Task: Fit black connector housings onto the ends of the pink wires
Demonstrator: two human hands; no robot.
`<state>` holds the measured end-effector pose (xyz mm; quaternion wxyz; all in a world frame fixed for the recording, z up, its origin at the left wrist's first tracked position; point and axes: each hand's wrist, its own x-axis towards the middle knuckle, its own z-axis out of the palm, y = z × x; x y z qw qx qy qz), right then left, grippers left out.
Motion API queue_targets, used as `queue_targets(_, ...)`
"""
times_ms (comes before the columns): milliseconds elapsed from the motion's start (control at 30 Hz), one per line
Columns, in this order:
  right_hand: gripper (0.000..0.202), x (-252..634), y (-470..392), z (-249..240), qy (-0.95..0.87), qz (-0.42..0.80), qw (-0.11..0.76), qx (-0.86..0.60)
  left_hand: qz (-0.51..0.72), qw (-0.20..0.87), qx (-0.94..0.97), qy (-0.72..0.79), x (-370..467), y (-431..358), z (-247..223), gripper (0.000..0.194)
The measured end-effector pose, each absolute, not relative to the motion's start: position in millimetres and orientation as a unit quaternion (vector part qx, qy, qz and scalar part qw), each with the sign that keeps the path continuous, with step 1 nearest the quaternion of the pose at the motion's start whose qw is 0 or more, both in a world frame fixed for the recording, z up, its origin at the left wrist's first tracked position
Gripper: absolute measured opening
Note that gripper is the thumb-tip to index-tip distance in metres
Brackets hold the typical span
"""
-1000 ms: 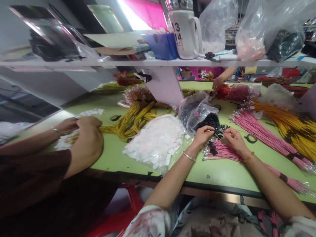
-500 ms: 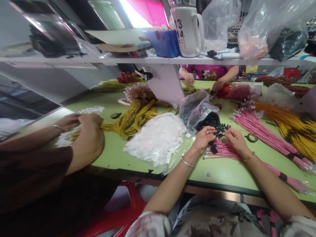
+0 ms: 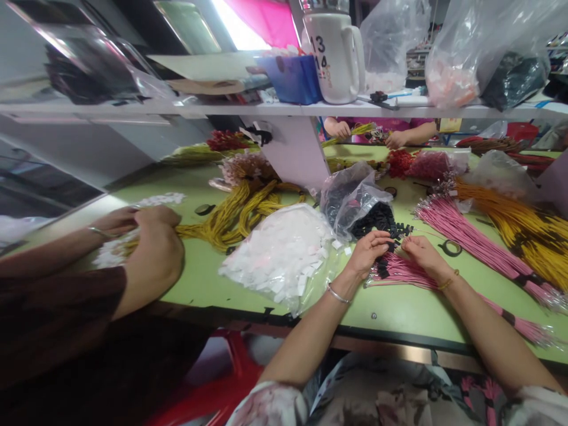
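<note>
Pink wire (image 3: 402,271): right hand (image 3: 423,255) pinches its end; left hand (image 3: 368,251) pinches black connector (image 3: 390,241).

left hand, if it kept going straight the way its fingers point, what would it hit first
The left hand points up and right across the table, so it would probably meet the loose black connectors spilling from the clear bag first; depth is hard to judge.

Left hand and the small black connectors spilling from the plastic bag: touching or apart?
Touching. The head view shows the left hand with its fingertips resting among the black connectors above the pink wire bundle; no gap shows between them.
</note>
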<state>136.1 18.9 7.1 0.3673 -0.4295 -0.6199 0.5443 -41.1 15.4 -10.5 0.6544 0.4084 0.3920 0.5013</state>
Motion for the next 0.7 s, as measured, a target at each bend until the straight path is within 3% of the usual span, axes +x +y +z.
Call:
queue_targets(100,0.038,136.1,20.6,1.4,-0.609,0.564,0.367,-0.42,0.503,0.624,0.446,0.397,-38.1,14.6,-11.8,0.03)
queue_targets(400,0.027,137.7,20.9,-13.3,-0.708,0.406,0.359,-0.452,0.5,0.582,0.451,0.457,-33.3,12.0,-23.5,0.022)
queue_targets(533,0.028,139.1,21.7,-12.1,-0.695,0.364,0.408,-0.467,0.404,0.606,0.522,0.443,-43.3,9.7,-19.5,0.021)
queue_targets(633,0.026,141.9,25.6,-13.3,-0.619,0.422,0.477,-0.459,0.323,0.588,0.592,0.447,-52.6,18.8,-14.0,0.015)
queue_targets(700,0.028,142.7,27.8,-15.3,-0.575,0.491,0.488,-0.436,0.331,0.501,0.634,0.487,-53.2,31.8,-12.6,0.013)
